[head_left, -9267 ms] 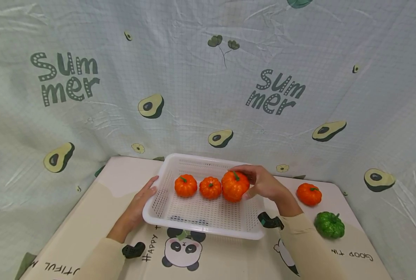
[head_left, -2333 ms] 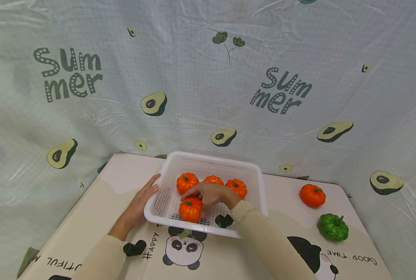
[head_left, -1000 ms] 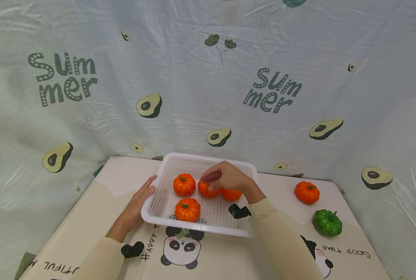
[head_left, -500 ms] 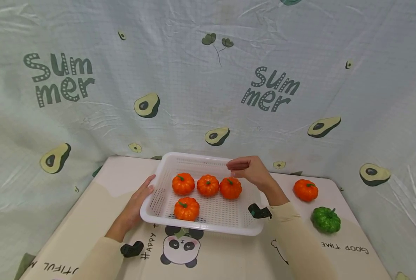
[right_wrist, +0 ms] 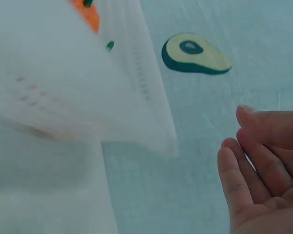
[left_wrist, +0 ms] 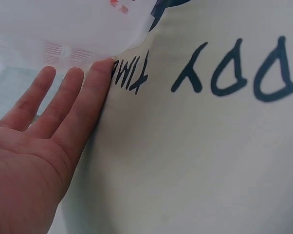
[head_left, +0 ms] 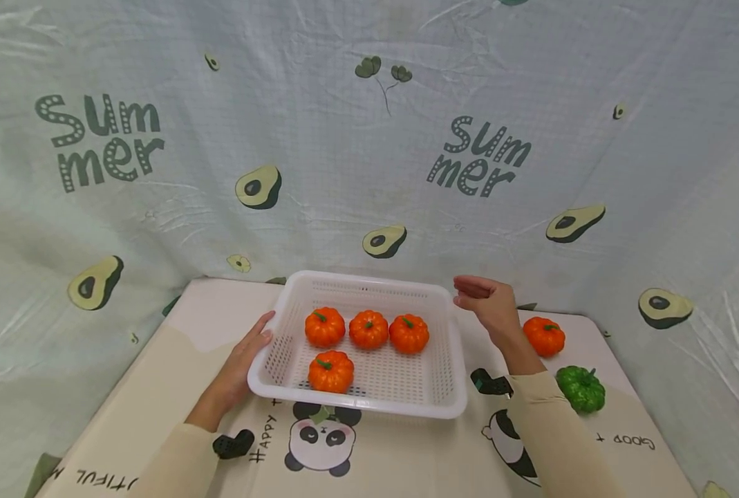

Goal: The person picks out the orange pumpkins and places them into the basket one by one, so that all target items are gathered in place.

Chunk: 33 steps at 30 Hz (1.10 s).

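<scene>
A white perforated plastic basket (head_left: 357, 407) stands on the table. Inside, three small orange pumpkins form a row: a left one (head_left: 325, 327), a middle one (head_left: 368, 329) and a right one (head_left: 409, 334). Another orange pumpkin (head_left: 331, 372) sits in front of the left one. My left hand (head_left: 235, 373) is at the basket's left side, its straight fingers touching the wall in the left wrist view. Beyond the basket's right rim, my right hand (head_left: 496, 312) hangs in the air, fingers loosely bent and holding nothing; the right wrist view shows the hand (right_wrist: 268, 165) apart from the basket.
At the right of the table lie an orange pumpkin (head_left: 544, 337) and, nearer, a green pumpkin (head_left: 581, 389), partly beside the right sleeve (head_left: 549, 429). A printed curtain (head_left: 319, 138) hangs close behind the table's far edge.
My right hand gripped a pumpkin at the basket's right, later one at its front. It has let go, passed over the middle pumpkin and moved right, out of the basket. The left hand stayed.
</scene>
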### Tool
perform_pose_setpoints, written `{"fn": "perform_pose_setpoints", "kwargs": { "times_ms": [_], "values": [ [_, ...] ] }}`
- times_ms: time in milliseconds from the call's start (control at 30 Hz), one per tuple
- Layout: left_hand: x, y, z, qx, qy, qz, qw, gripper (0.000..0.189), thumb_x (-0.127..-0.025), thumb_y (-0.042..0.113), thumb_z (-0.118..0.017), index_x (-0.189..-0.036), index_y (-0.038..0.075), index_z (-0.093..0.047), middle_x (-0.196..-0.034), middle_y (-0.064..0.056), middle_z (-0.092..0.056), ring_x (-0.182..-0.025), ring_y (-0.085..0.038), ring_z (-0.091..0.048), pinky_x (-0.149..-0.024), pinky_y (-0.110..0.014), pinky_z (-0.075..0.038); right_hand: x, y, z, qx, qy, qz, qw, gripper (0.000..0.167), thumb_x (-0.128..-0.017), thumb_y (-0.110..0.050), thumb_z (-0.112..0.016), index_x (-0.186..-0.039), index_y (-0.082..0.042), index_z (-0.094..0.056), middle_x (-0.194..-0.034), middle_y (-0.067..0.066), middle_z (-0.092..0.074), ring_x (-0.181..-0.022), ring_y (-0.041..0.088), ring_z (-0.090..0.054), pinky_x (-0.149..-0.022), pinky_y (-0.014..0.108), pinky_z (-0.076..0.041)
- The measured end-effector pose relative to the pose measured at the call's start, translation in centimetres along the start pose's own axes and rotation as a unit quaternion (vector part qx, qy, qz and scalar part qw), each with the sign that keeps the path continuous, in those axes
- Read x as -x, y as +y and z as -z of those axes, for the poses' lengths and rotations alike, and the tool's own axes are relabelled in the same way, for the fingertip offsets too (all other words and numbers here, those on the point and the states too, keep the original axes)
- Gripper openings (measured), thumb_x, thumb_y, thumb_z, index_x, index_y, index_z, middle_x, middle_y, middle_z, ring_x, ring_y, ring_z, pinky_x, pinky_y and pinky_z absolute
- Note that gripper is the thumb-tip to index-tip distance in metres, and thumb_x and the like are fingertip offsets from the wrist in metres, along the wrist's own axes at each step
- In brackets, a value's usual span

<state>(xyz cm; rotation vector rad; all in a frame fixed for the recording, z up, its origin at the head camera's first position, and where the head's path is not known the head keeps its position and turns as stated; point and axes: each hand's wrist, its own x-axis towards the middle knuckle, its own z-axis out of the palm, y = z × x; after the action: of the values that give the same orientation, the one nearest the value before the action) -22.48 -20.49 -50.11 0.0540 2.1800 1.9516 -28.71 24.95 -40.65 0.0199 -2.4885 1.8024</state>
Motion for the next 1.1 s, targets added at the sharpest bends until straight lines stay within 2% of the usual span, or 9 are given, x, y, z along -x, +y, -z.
{"fn": "perform_pose_setpoints", "kwargs": {
  "times_ms": [67,167,267,333,400,567,733,967,1100],
  "values": [
    [0.1,0.0,-0.1,-0.001,-0.001,-0.002,1.0000,0.059,-0.112,0.043,-0.031,-0.168,0.031,-0.015,-0.174,-0.013,-0.023,-0.144,-0.037,-0.040,-0.105,-0.036,-0.047,0.2,0.5,0.5,-0.002,0.030,-0.006,0.9995,0.045,-0.095,-0.004,-0.073,-0.139,0.000,-0.064,-0.143,0.023,-0.064,-0.121,0.019,-0.069,-0.088,0.012,-0.055],
    [0.1,0.1,0.0,-0.004,-0.003,-0.007,1.0000,0.059,-0.112,0.044,-0.031,-0.167,0.031,-0.015,-0.174,-0.012,-0.022,-0.145,-0.038,-0.040,-0.107,-0.040,-0.047,0.3,1.0,1.1,-0.012,0.080,-0.014,0.9966,0.044,-0.094,-0.005,-0.075,-0.137,-0.002,-0.066,-0.143,0.021,-0.065,-0.106,0.000,-0.067,-0.087,0.009,-0.054],
    [0.1,0.2,0.0,-0.006,-0.005,-0.007,0.9999,0.059,-0.112,0.044,-0.030,-0.168,0.031,-0.014,-0.174,-0.012,-0.021,-0.146,-0.039,-0.039,-0.110,-0.044,-0.046,0.2,1.4,1.6,-0.024,0.132,-0.026,0.9906,0.043,-0.092,-0.005,-0.076,-0.135,-0.004,-0.068,-0.141,0.018,-0.067,-0.102,-0.006,-0.065,-0.088,0.009,-0.054],
    [0.1,0.2,0.1,-0.006,-0.004,-0.006,1.0000,0.060,-0.112,0.045,-0.031,-0.168,0.031,-0.014,-0.174,-0.013,-0.021,-0.146,-0.039,-0.039,-0.110,-0.045,-0.046,0.2,1.7,1.9,-0.023,0.161,-0.033,0.9861,0.043,-0.092,-0.006,-0.077,-0.134,-0.006,-0.069,-0.140,0.015,-0.068,-0.106,-0.003,-0.066,-0.090,0.009,-0.053],
    [0.2,0.2,0.1,-0.008,-0.002,-0.005,1.0000,0.060,-0.112,0.045,-0.030,-0.168,0.031,-0.013,-0.174,-0.013,-0.022,-0.145,-0.039,-0.040,-0.109,-0.044,-0.047,0.1,1.9,2.4,-0.018,0.185,-0.036,0.9819,0.044,-0.092,-0.007,-0.077,-0.135,-0.007,-0.069,-0.141,0.014,-0.068,-0.116,0.006,-0.067,-0.095,0.012,-0.053],
    [0.1,0.0,0.0,-0.004,0.000,-0.002,1.0000,0.059,-0.112,0.044,-0.031,-0.168,0.031,-0.014,-0.174,-0.013,-0.023,-0.143,-0.037,-0.041,-0.104,-0.036,-0.048,0.3,2.4,3.7,-0.008,0.228,-0.063,0.9716,0.047,-0.094,-0.011,-0.076,-0.141,-0.011,-0.066,-0.148,0.011,-0.064,-0.138,0.025,-0.059,-0.110,0.026,-0.050],
    [-0.1,-0.2,-0.1,0.000,-0.003,0.000,1.0000,0.059,-0.112,0.045,-0.031,-0.168,0.031,-0.014,-0.174,-0.012,-0.022,-0.145,-0.037,-0.040,-0.106,-0.037,-0.047,0.5,3.5,5.0,-0.004,0.275,-0.098,0.9566,0.053,-0.095,-0.013,-0.075,-0.146,-0.015,-0.062,-0.154,0.006,-0.059,-0.144,0.025,-0.054,-0.117,0.035,-0.045],
    [0.0,-0.2,-0.1,0.002,0.001,0.005,1.0000,0.060,-0.112,0.045,-0.031,-0.168,0.031,-0.014,-0.175,-0.012,-0.021,-0.147,-0.038,-0.038,-0.110,-0.041,-0.045,0.3,5.2,6.4,-0.018,0.325,-0.120,0.9379,0.061,-0.094,-0.007,-0.073,-0.151,-0.018,-0.056,-0.160,0.003,-0.052,-0.150,0.024,-0.046,-0.122,0.035,-0.040],
    [0.0,-0.2,-0.1,0.002,0.003,0.007,1.0000,0.060,-0.112,0.045,-0.032,-0.168,0.031,-0.015,-0.174,-0.012,-0.022,-0.146,-0.038,-0.039,-0.109,-0.040,-0.045,0.2,6.3,7.0,-0.009,0.340,-0.139,0.9299,0.063,-0.097,-0.013,-0.072,-0.155,-0.020,-0.051,-0.165,0.001,-0.045,-0.156,0.024,-0.038,-0.125,0.037,-0.036]
  ]
}}
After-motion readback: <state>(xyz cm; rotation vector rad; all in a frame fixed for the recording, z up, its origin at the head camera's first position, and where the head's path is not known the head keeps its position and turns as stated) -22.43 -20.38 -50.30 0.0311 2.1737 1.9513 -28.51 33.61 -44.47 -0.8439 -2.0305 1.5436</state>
